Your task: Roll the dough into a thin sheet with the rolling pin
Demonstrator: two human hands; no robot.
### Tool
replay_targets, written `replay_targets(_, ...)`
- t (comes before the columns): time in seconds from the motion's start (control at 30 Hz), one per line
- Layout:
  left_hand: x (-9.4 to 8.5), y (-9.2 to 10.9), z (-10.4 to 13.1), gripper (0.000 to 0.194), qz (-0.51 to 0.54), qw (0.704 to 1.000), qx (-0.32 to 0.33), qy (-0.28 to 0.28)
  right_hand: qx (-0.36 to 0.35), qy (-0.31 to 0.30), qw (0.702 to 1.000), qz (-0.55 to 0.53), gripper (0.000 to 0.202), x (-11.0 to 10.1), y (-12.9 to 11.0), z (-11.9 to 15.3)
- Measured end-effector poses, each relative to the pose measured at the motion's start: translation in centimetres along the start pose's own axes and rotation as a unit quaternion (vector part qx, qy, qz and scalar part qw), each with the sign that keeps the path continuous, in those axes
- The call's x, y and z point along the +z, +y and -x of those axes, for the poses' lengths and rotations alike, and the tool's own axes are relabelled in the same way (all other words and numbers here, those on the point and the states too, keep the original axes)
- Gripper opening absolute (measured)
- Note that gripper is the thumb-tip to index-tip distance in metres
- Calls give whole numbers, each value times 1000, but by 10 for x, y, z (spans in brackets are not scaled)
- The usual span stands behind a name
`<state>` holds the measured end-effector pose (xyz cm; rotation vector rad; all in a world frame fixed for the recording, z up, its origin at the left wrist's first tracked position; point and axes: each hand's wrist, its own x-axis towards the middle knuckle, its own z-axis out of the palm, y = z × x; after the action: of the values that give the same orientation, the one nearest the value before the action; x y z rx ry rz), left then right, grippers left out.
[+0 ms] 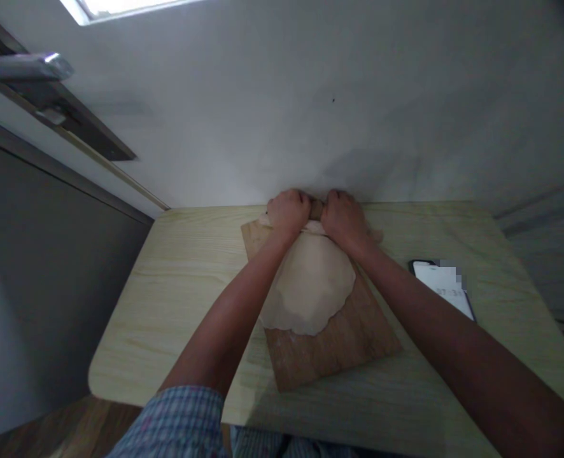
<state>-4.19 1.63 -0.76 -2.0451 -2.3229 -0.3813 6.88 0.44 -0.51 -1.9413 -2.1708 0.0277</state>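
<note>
My left hand [290, 210] and my right hand [343, 215] are closed side by side around a wooden rolling pin [316, 210], whose middle shows in the gap between them. The pin lies across the far end of a thin, pale sheet of dough [313, 283]. Beneath the pin the dough's far edge looks bunched or folded. The sheet has a wavy outline and rests on a wooden board [332, 343] set at an angle. My forearms cover parts of the board's sides.
The board sits on a light wood-grain table [177, 292], its far end near a pale wall [263, 114]. A phone [442, 286] with a lit white screen lies to the right. A metal door handle [24, 67] juts in at upper left.
</note>
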Motion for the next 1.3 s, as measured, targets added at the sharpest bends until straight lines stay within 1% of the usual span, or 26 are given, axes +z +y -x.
replay_targets(0.1,-1,0,7,40,-2,1000,11,12,-6,-1,1000,2,34,-1,-1,7)
replay_targets(0.27,-6,-1,26,37,-11,1000,1,9,-23,5,999,25,33,-3,-6,24)
replay_targets(0.4,-11,-3,41,38,-15,1000,12,17,-24,16,999,33,34,-5,-11,39)
replay_targets(0.5,-11,-6,50,39,-11,999,22,26,-25,27,999,30,38,-3,-12,49)
replay_targets(0.73,-12,-12,67,36,-21,997,43,53,-44,50,998,8,44,2,-13,66)
replay_targets(0.9,-16,-15,81,38,-21,998,39,50,-60,71,996,-7,44,2,-14,80)
replay_targets(1.07,-17,-17,96,39,-26,998,33,54,-68,91,994,6,43,4,-14,94)
replay_targets(1.2,-19,-21,107,41,-15,998,42,52,-82,91,992,15,41,3,-14,103)
replay_targets(1.3,-20,-24,114,43,-28,997,41,50,-88,86,992,18,41,-1,-14,111)
